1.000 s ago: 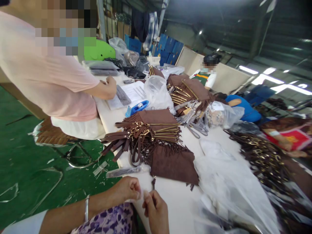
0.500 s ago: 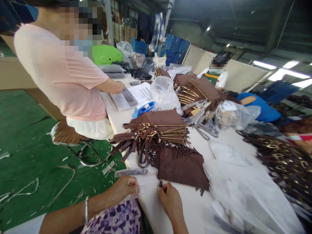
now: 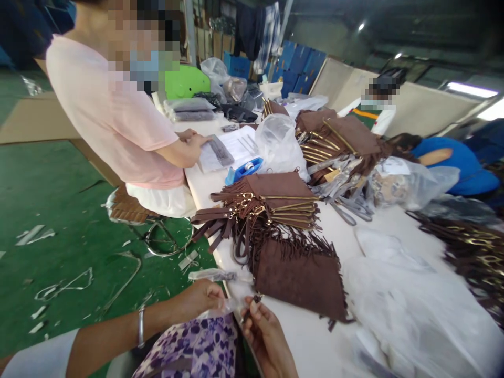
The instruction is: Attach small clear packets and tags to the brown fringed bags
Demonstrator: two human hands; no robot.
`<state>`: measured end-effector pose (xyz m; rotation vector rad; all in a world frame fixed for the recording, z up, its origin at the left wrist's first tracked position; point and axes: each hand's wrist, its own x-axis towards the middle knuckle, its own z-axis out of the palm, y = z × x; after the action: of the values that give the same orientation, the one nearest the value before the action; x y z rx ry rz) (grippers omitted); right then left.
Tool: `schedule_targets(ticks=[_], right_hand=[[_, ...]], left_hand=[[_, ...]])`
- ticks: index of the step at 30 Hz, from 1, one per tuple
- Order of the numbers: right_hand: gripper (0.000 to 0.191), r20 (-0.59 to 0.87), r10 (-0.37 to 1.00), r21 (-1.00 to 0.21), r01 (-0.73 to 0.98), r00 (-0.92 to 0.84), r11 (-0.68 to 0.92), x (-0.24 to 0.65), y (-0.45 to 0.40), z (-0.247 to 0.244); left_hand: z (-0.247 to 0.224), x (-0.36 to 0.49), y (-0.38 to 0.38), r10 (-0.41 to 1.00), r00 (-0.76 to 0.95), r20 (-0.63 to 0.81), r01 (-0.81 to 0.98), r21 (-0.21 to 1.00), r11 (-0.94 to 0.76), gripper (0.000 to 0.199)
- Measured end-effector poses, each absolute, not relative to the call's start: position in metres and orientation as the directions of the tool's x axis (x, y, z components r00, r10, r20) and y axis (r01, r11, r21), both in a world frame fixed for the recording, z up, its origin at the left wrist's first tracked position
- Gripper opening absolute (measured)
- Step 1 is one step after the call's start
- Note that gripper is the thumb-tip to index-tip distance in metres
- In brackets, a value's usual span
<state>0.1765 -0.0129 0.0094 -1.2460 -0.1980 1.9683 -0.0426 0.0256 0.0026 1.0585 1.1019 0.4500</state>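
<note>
I see left hand (image 3: 200, 299) at 7 o'clock, fingers pinching clear bag (image 3: 220, 308) at table (image 3: 311, 341) edge. Right hand (image 3: 264, 331) at 6 o'clock, fingertips pinching small dark strap piece (image 3: 252, 307) touching bag mouth. Brown pouch (image 3: 301, 275) just beyond, at 1 o'clock from right hand. Co-worker's hands (image 3: 192, 142) on packets, 11 o'clock.

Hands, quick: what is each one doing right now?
Left hand: closed, pinching a small clear plastic bag.
Right hand: closed, fingertips pinching a small dark piece at the bag's mouth.
</note>
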Motion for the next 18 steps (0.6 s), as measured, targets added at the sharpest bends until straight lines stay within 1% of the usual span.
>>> schedule_targets(ticks=[4,9,13,18], right_hand=[[0.049,-0.68,0.701,-0.531,-0.517,-0.212,-0.671,0.172,-0.014,0.004],[0.049,-0.677,0.726,-0.535,-0.595,-0.123,-0.6,0.161,-0.015,0.004],[0.055,-0.695,0.717,-0.544,-0.616,-0.05,-0.57,0.153,-0.015,0.006],[0.055,-0.666,0.745,-0.602,-0.599,0.012,-0.528,0.151,-0.016,0.001]], left_hand=[[-0.001,-0.041,0.018,0.734,0.427,-0.528,0.208,0.847,0.489,0.034],[-0.007,-0.038,0.008,0.712,0.449,-0.54,0.215,0.839,0.5,0.037],[-0.016,-0.036,0.001,0.71,0.434,-0.555,0.159,0.823,0.546,0.044],[-0.017,-0.038,-0.001,0.709,0.419,-0.567,0.113,0.807,0.579,0.053]])
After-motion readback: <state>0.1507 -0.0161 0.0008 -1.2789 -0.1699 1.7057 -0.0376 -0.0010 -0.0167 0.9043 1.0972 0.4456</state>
